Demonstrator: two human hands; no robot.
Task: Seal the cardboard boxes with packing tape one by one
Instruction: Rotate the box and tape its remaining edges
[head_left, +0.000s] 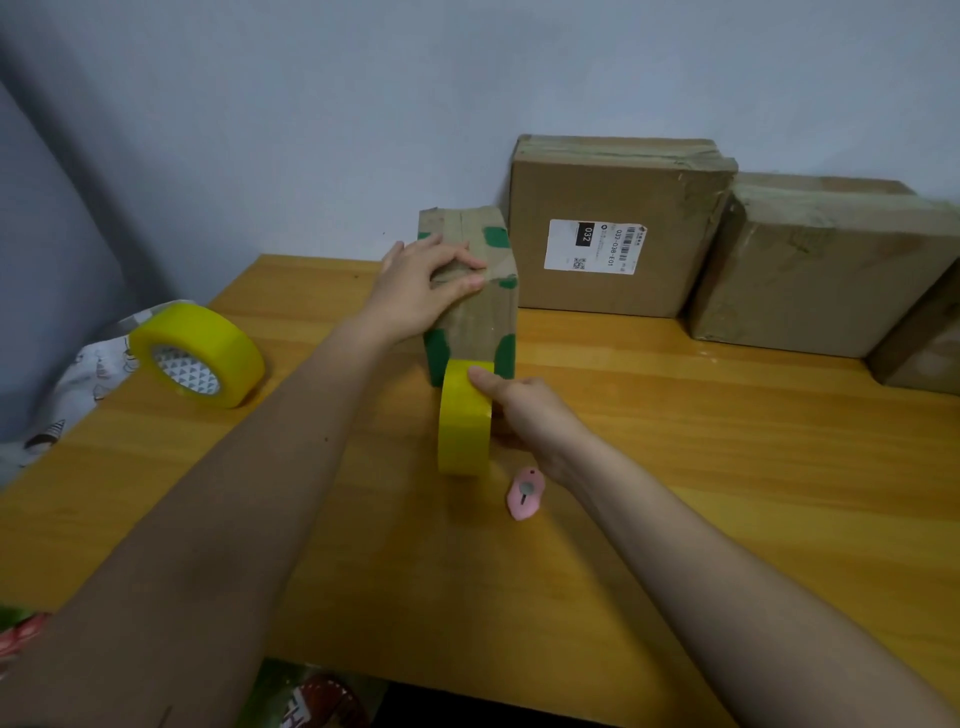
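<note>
Cardboard everywhere: dull brown, creased, matte. Small box near the middle of the table, standing on end, tall and narrow, blotched with green patches at corners and edges, older tape wrinkled across its top. Left hand laid over the top near edge of that box, fingers bent over the edge and pressing down, thumb out of sight. Tape roll, glossy yellow, upright on its rim, touching the foot of the box's front face. Right hand gripping this roll from its right side, thumb pressed flat on the top of the yellow band close to the box, other fingers hidden behind the roll. Second tape roll, wider, same shiny yellow with a white patterned core, tilted at the table's left edge, well apart from the box. Small pink cutter, rounded and smooth with a grey metal button, flat on the wood just below the right wrist. Behind, against the wall: big box with a white printed label, top banded in dull tape, and beside it on the right another box, rumpled and taped over; a further brown corner at the far right edge. Tabletop of warm orange-yellow wood, straight grain, slight sheen. Wall plain, pale blue-grey. Patterned white fabric bunched off the left edge.
</note>
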